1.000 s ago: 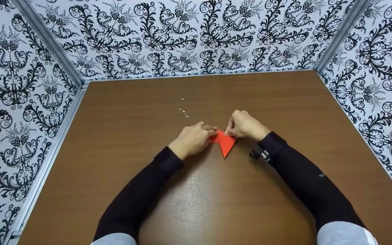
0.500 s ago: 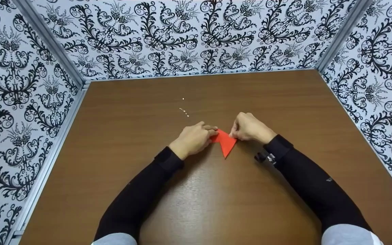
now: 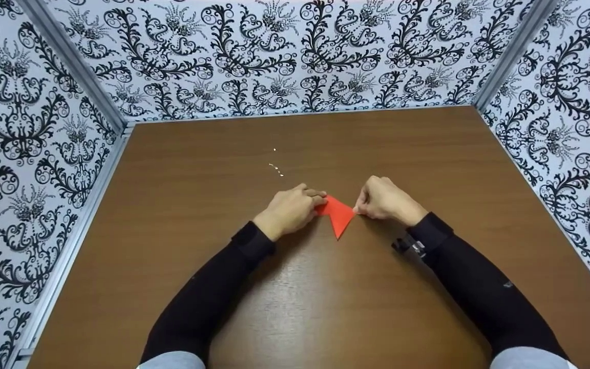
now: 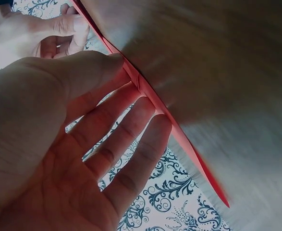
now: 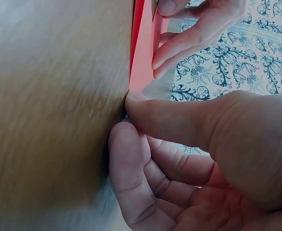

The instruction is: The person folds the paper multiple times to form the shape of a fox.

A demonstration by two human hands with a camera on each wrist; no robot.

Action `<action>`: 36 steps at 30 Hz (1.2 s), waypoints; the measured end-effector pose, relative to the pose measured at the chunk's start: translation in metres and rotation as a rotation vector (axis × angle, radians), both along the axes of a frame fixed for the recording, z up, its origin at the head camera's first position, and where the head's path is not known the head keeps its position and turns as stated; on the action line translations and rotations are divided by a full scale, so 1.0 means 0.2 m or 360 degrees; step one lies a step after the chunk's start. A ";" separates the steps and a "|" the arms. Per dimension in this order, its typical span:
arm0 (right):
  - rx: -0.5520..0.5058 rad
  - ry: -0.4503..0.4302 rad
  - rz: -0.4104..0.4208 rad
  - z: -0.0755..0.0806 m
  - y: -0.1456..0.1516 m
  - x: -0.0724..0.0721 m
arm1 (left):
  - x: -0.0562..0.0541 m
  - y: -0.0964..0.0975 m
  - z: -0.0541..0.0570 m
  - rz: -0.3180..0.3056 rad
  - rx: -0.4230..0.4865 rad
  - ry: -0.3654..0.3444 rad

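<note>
A folded red paper point(image 3: 342, 218) lies on the table, with one point aimed toward the wearer and layered folds seen edge-on in the left wrist view. My left hand point(image 3: 291, 207) rests over its left part, hiding some of it. In the left wrist view the fingers point(image 4: 148, 132) stretch out with their tips on the paper, and the thumb touches it as well. At the paper's right corner is my right hand point(image 3: 384, 199). Its thumb point(image 5: 165, 115) presses at the corner tip, while the curled fingers point(image 5: 126, 154) sit just beyond, against the table.
The brown wooden table point(image 3: 295, 307) has several tiny white scraps point(image 3: 276, 168) beyond the left hand. Patterned wall panels point(image 3: 295, 56) close off the back and both sides. A small dark wrist camera point(image 3: 407, 246) hangs under the right wrist.
My right hand has slid along the paper's upper right edge, rightward and toward the wearer, to the corner. The left hand and the paper have stayed in place.
</note>
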State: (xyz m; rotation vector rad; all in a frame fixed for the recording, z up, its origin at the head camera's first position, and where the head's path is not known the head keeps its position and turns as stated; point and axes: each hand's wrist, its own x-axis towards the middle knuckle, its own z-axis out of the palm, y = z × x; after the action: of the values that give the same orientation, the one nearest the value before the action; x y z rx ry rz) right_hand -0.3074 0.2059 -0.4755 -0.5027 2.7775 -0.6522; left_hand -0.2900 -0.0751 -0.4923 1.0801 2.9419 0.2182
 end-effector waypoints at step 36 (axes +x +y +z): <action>-0.0247 0.0233 -0.0045 0.04 -0.08 0.02 | 0.01 0.00 0.00 0.0011 0.0021 -0.0010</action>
State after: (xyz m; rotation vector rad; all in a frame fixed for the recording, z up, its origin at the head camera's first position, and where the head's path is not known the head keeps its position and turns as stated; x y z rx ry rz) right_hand -0.3038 0.1899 -0.4684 -0.5644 2.8886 -0.8757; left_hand -0.2888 -0.0741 -0.4914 1.0690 2.9432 0.2406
